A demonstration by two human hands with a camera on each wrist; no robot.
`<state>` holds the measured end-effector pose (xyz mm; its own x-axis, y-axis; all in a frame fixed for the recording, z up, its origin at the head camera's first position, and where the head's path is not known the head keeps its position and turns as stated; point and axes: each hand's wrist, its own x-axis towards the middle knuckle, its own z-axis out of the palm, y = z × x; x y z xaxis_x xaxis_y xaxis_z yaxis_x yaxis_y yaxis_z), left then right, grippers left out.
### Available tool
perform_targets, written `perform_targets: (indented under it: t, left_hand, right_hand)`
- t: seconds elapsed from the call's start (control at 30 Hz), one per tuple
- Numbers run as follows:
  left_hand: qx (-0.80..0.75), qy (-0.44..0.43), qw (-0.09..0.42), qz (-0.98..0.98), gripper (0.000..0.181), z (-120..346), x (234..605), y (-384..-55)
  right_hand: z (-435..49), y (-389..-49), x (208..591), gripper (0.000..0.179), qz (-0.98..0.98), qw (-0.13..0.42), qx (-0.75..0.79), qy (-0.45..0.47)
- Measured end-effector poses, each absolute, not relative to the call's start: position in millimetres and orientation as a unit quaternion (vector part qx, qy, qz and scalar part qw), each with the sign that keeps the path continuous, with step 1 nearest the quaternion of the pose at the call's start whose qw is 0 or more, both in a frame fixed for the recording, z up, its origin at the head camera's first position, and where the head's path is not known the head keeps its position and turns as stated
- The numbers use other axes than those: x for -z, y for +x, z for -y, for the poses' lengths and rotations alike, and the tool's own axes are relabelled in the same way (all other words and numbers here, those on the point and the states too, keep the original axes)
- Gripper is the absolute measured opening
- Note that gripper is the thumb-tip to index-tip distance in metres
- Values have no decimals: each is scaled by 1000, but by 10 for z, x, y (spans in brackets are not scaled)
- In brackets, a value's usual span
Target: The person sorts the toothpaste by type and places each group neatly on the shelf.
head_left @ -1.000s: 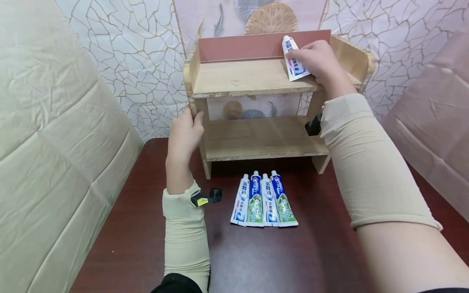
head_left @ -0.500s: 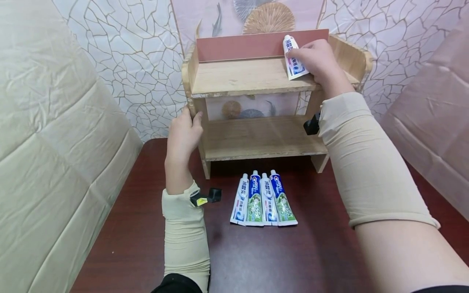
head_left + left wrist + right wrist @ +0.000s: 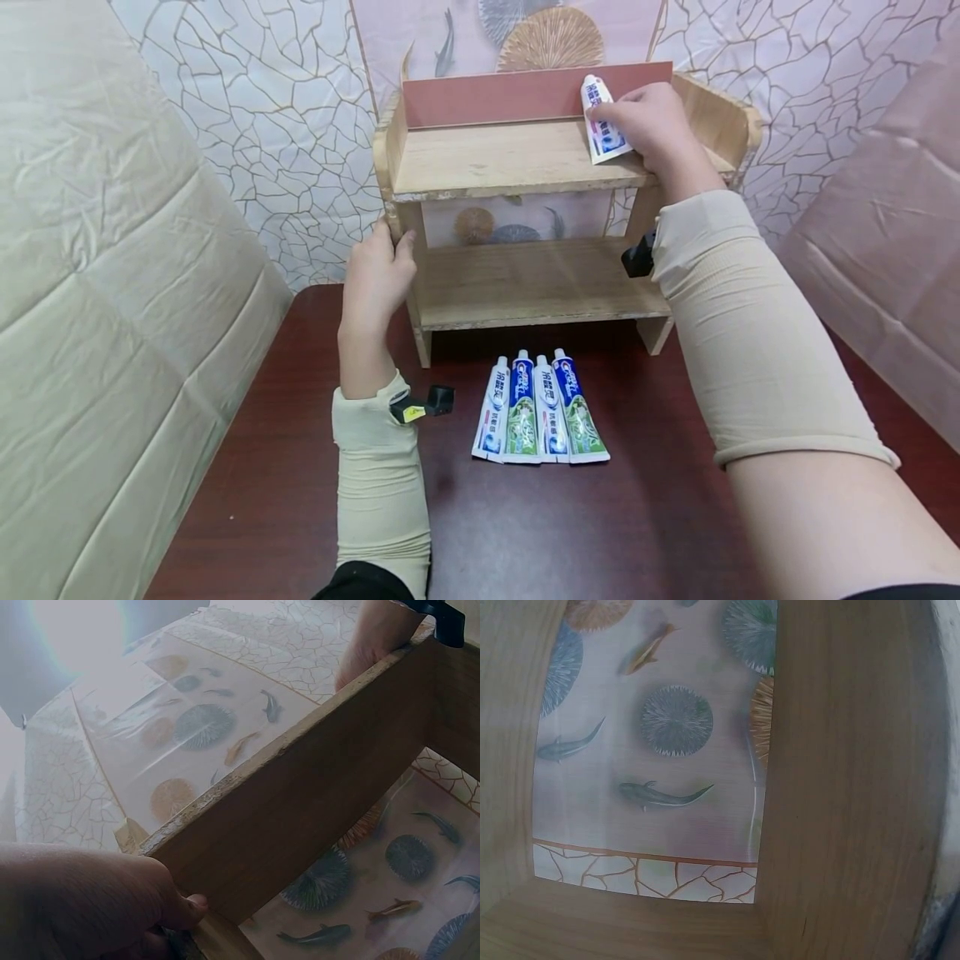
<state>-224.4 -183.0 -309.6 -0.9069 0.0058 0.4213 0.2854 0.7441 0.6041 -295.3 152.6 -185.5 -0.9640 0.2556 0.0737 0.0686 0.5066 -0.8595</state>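
Observation:
On the top board of a small wooden shelf (image 3: 480,158), near its right end, my right hand (image 3: 658,125) holds a white and blue toothpaste tube (image 3: 609,143) between thumb and fingers. The tube leans cap-up toward the pink back strip (image 3: 487,102). My left hand (image 3: 378,271) grips the shelf's left side panel, thumb toward the front; the left wrist view shows that thumb (image 3: 196,902) on the wood. The right wrist view has only the shelf's boards (image 3: 840,787) and the backdrop through the gap, with hand and tube out of sight.
In front of the shelf, several toothpaste tubes lie side by side on the dark red table (image 3: 510,533), caps toward the shelf: white ones (image 3: 492,417) alternate with blue-green ones (image 3: 522,417). A lower board (image 3: 525,283) spans the shelf. Pale padded panels (image 3: 135,292) flank the table.

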Motion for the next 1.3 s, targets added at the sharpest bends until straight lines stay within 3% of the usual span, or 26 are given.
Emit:
perform_targets:
  t: [1.3]
  left_hand:
    - [366, -75, 159, 914, 31, 1870, 3085, -2244]
  right_hand:
    - [-1531, -2965, 1873, 23, 870, 103, -473, -93]
